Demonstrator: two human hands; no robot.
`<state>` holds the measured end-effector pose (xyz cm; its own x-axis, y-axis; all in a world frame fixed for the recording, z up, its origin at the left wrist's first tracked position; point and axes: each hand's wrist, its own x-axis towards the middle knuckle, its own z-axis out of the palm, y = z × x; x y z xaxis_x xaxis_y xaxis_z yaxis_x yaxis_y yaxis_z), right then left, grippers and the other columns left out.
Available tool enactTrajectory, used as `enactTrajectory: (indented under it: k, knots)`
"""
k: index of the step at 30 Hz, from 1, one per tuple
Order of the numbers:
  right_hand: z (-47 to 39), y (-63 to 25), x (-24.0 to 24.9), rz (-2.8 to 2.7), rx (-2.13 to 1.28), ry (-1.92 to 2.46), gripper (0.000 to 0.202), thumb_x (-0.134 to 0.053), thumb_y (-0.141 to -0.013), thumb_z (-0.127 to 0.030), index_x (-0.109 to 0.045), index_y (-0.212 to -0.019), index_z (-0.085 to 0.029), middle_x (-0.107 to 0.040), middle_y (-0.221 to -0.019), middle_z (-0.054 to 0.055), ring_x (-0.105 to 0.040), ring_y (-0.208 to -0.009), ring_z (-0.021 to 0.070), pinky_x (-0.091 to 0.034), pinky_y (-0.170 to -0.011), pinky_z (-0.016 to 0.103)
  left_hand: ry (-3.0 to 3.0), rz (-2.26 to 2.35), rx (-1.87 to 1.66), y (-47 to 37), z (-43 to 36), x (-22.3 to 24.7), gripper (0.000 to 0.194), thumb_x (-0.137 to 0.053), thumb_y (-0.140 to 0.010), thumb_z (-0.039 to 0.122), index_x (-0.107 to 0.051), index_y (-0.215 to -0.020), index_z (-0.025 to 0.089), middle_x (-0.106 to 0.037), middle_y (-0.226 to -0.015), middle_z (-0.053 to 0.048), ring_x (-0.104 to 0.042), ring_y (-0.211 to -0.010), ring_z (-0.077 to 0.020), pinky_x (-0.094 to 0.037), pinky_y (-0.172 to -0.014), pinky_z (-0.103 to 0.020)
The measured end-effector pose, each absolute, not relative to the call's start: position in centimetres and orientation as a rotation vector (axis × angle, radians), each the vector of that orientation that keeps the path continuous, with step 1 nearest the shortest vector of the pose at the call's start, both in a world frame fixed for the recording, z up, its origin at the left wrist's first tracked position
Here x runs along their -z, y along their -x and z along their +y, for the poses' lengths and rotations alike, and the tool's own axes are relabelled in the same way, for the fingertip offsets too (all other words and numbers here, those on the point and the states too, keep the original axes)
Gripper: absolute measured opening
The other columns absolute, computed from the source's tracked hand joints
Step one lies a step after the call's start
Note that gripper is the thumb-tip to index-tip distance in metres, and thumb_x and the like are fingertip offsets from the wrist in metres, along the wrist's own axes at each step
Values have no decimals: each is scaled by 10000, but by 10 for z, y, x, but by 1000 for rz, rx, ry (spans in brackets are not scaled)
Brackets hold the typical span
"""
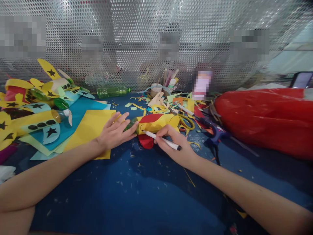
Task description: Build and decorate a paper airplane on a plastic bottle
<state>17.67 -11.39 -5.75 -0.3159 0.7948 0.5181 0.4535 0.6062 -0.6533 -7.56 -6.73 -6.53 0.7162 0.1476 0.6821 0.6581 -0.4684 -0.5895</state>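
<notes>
A plastic bottle wrapped in yellow paper (pixel 156 126), with red paper wings, lies on its side on the blue table. Its green neck end (pixel 133 125) points left and is partly behind my fingers. My left hand (pixel 116 130) is open, fingers spread, with its fingertips against that neck end. In my right hand (pixel 174 143) is a white marker (pixel 166 141) with a black end, pinched between thumb and fingers. The marker's tip is at the yellow paper, beside a short dark curved line. Another dark curve shows near the bottle's right end.
Yellow paper (pixel 90 130) and blue sheets lie at left, beside finished-looking bottle planes (pixel 36 125). Behind are paper scraps (pixel 158 102), a green bottle (pixel 113 91) and a phone (pixel 202 85). Yellow-handled scissors (pixel 187 122), a glue gun (pixel 216 132) and a red bag (pixel 264 120) are rightward.
</notes>
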Motion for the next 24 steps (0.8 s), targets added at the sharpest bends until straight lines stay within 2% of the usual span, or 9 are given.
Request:
enactTrajectory:
  k: [7,11,19,24]
  knots:
    - [-113,-178,57,-1807,-534,1067,107,-530,-855,-208,-466,-776,-239,-589,-637,-22,-528,-537,132,-384,-481,257,1984,-591,697,75,-68,62,352,-600,-921,477,-599,-1185,246,-738,-923,24,-642,-1127,-213,-339,-1129,-380]
    - [-112,-179,57,-1801,-529,1075,112,-539,-861,-209,-467,-782,-241,-600,-637,-22,-520,-518,127,-386,-479,255,1992,-591,704,75,-69,63,367,-610,-915,472,-597,-1192,231,-736,-925,15,-640,-1130,-214,-331,-1136,-381]
    - [-113,-176,55,-1855,-585,1024,101,-553,-892,-279,-480,-836,-239,-639,-716,7,-561,-575,139,-411,-502,263,1984,-578,712,76,-68,65,326,-575,-931,474,-602,-1185,272,-733,-939,24,-643,-1138,-196,-338,-1136,-359]
    - [-115,-177,58,-1821,-572,1000,84,-566,-864,-262,-498,-822,-236,-626,-676,-9,-560,-554,137,-409,-502,272,1987,-573,717,75,-67,65,370,-612,-908,475,-595,-1193,238,-732,-937,13,-640,-1135,-208,-301,-1166,-375]
